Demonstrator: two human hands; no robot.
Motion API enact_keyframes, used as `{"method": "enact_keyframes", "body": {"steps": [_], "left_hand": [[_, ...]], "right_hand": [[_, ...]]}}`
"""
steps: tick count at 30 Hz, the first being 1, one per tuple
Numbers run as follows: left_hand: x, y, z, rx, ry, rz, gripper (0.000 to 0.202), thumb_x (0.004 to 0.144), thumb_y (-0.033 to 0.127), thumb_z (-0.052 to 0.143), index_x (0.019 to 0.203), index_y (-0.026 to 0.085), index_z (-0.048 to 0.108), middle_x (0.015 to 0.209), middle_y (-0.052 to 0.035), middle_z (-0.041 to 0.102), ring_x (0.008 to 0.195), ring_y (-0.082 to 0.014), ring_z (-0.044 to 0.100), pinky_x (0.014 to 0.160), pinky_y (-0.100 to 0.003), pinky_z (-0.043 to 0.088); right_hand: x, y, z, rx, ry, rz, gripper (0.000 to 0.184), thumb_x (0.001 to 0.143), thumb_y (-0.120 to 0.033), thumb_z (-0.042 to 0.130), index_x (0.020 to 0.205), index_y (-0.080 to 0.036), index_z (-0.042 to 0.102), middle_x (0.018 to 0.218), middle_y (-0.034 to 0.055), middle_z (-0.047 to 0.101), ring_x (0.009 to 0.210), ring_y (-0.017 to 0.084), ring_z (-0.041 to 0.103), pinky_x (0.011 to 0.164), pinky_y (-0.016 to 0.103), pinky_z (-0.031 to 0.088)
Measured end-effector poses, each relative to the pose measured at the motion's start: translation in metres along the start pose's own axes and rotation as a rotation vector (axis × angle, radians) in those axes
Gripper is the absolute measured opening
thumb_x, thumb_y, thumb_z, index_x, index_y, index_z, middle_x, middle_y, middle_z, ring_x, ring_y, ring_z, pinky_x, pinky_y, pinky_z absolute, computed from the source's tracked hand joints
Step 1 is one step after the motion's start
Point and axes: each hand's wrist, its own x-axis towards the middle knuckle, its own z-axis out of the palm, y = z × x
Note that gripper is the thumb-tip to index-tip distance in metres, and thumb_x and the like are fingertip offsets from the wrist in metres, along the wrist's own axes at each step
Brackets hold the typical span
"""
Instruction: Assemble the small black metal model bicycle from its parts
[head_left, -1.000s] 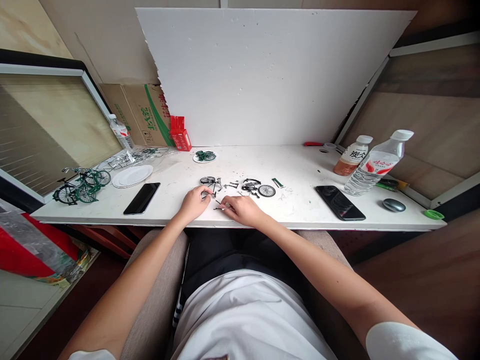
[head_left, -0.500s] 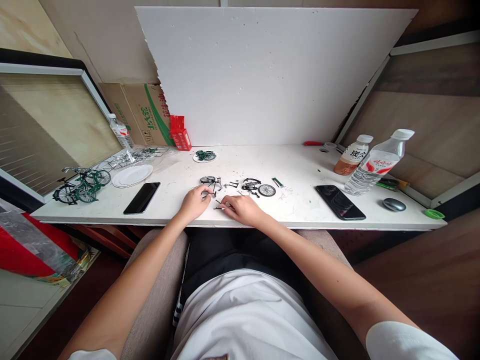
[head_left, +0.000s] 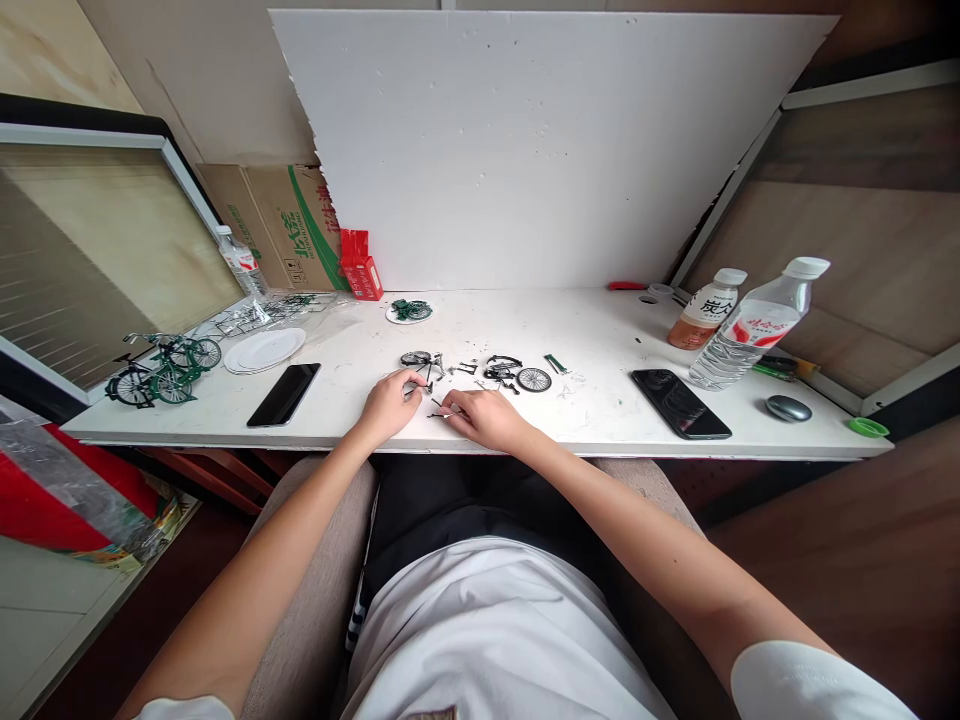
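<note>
My left hand [head_left: 390, 407] rests at the table's front edge, thumb and fingers pinched together. Whatever is between them is too small to make out. Just beyond its fingertips lies a black model bicycle piece with a spoked wheel [head_left: 415, 358]. Close by on the right, my right hand [head_left: 484, 416] is closed on a thin dark plastic part [head_left: 436, 414], which sticks out to the left. Ahead of the hands lie small loose black parts [head_left: 466, 368], a black spoked wheel [head_left: 533, 379], a curved black piece [head_left: 502, 364] and a narrow green piece [head_left: 556, 364].
Assembled model bicycles [head_left: 166, 370] stand at left, near white plates [head_left: 265, 350] and a phone [head_left: 284, 395]. A small plate with green parts [head_left: 410, 311] sits farther back. At right are another phone [head_left: 681, 404], two bottles, a grey mouse [head_left: 788, 408] and a green cap [head_left: 868, 428].
</note>
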Motion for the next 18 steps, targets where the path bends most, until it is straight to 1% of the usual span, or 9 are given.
{"method": "enact_keyframes", "body": {"steps": [13, 18], "left_hand": [[-0.0011, 0.0032, -0.0021, 0.017, -0.003, 0.006, 0.017, 0.091, 0.019, 0.062, 0.104, 0.022, 0.072, 0.112, -0.0058, 0.079, 0.076, -0.0198, 0.067, 0.085, -0.036, 0.054], [-0.0010, 0.0017, -0.0011, 0.014, -0.004, 0.008, 0.017, 0.091, 0.019, 0.062, 0.104, 0.022, 0.072, 0.113, -0.0059, 0.079, 0.081, -0.0207, 0.068, 0.085, -0.035, 0.054]], "right_hand": [[-0.0001, -0.0013, -0.0015, 0.000, -0.003, -0.001, 0.024, 0.109, -0.039, 0.055, 0.111, -0.020, 0.069, 0.085, 0.0052, 0.074, 0.068, 0.017, 0.061, 0.065, 0.027, 0.031], [-0.0004, -0.0008, -0.0008, -0.004, 0.009, -0.011, 0.025, 0.109, -0.040, 0.054, 0.110, -0.020, 0.069, 0.084, 0.0051, 0.074, 0.067, 0.017, 0.060, 0.065, 0.027, 0.030]]}}
